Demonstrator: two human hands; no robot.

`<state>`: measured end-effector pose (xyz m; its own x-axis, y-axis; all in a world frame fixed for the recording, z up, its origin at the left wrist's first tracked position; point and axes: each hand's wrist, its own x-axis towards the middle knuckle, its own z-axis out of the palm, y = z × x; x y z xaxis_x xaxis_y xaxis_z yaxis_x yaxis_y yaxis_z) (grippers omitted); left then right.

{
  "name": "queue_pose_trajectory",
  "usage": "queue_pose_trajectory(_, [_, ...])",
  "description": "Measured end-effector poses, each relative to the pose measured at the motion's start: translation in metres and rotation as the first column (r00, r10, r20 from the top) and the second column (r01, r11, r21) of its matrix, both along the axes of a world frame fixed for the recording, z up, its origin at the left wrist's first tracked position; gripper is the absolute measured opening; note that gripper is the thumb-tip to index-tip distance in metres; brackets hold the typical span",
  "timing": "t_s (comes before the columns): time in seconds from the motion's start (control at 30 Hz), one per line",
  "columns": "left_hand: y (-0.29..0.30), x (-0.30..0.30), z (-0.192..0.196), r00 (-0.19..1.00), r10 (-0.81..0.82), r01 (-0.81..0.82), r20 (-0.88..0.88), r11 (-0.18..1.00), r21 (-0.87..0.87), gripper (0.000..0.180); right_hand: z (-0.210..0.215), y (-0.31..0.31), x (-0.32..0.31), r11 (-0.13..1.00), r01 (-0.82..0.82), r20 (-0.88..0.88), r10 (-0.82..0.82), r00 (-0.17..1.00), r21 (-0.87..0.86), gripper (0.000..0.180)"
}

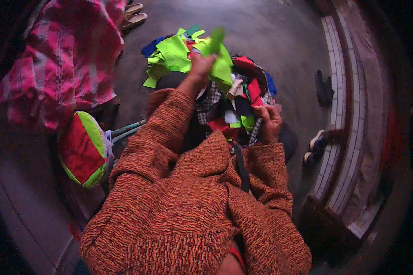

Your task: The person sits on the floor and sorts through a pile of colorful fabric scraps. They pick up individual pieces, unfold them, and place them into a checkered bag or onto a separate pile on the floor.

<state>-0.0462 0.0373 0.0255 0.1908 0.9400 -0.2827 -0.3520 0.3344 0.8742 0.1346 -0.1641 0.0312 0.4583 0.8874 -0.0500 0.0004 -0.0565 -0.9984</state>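
A heap of fabric scraps (pixel 236 98) in green, red, white, blue and checked cloth lies in front of me on my lap and the floor. My left hand (pixel 201 66) is raised over the heap and grips a bright green scrap (pixel 216 40) that looks blurred. Around it spread several lime-green pieces (pixel 172 55). My right hand (pixel 270 120) rests at the heap's right edge, fingers curled on the red and checked scraps there. Both arms wear an orange knitted sleeve (pixel 165 133).
A round red and green stitched cushion (pixel 83 149) lies at my left. A pink checked cloth (pixel 62 59) covers something at the upper left, with sandals (pixel 134 17) beyond. Shoes (pixel 315 145) and a stepped stone edge (pixel 342 114) are on the right. The floor is grey concrete.
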Motion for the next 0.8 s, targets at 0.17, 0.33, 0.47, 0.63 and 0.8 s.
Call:
queue_pose_trajectory(0.17, [0.057,-0.057,0.019,0.999,0.007,-0.009,0.042,0.999,0.046,0.022,-0.025,-0.049,0.046,0.890,0.419,-0.175,-0.449,0.876,-0.182,0.014])
queue_pose_trajectory(0.33, [0.102,-0.103,0.006,0.900,0.100,-0.179,-0.423,0.972,-0.152,0.029,-0.035,-0.045,0.051,0.896,0.414,-0.211,-0.440,0.873,-0.159,0.014])
queue_pose_trajectory(0.47, [0.091,-0.110,-0.004,0.673,0.075,-0.012,-0.736,0.996,0.091,0.034,-0.045,-0.036,0.046,0.910,0.365,-0.156,-0.396,0.905,-0.194,0.016])
queue_pose_trajectory(0.63, [0.026,-0.049,0.013,0.918,0.037,0.017,-0.394,0.991,0.132,0.029,-0.070,-0.026,0.038,0.910,0.249,-0.010,-0.267,0.964,-0.331,0.016])
queue_pose_trajectory(0.8, [0.009,-0.025,0.011,0.952,-0.169,0.202,-0.255,0.973,0.109,0.022,-0.112,-0.004,0.013,0.952,0.098,0.470,0.053,0.881,-0.290,0.032])
